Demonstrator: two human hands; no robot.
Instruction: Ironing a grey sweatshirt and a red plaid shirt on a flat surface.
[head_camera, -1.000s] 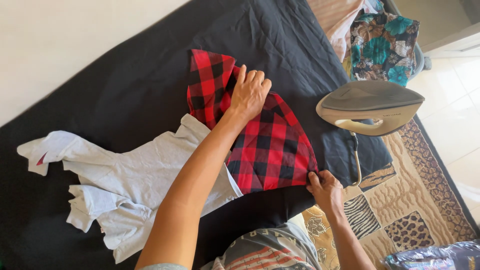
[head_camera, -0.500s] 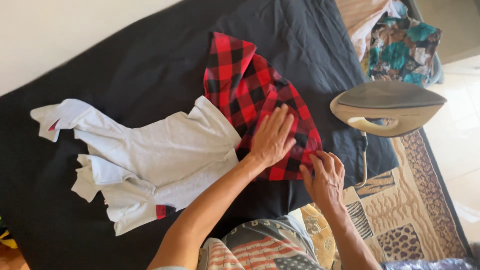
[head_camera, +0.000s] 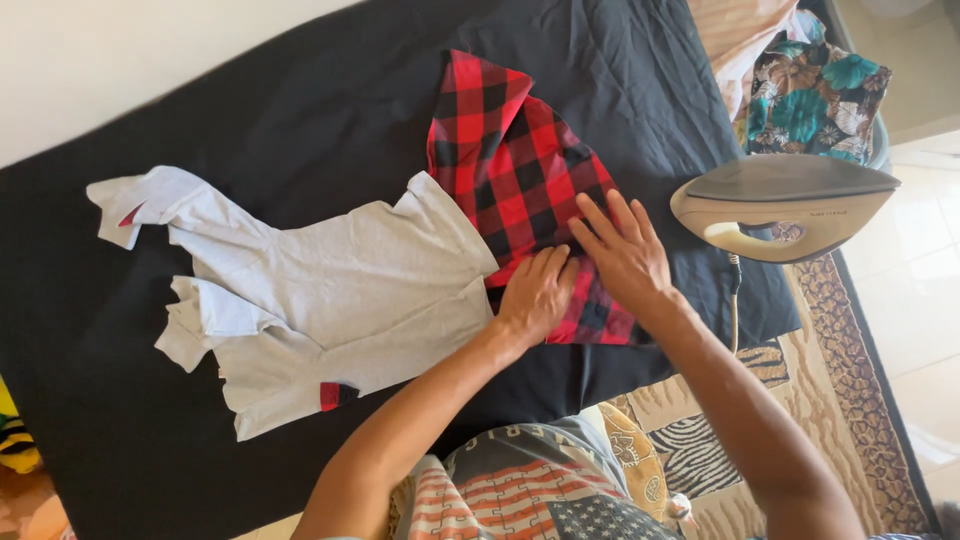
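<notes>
Both hands now lie flat together on the red-and-black checked cloth (head_camera: 515, 165). Half a second ago the right hand (head_camera: 628, 255) sat at the cloth's near edge; it has slid up beside the left hand (head_camera: 537, 295), so both seem to be smoothing the fabric. Fingers spread, palms down, pinching nothing. The checked cloth sits near the middle of the black surface (head_camera: 300, 90), its edge overlapping one grey shirt (head_camera: 340, 290) at nine o'clock. One iron (head_camera: 780, 205) stands at three o'clock. One floral cloth (head_camera: 815, 95) lies at one o'clock.
</notes>
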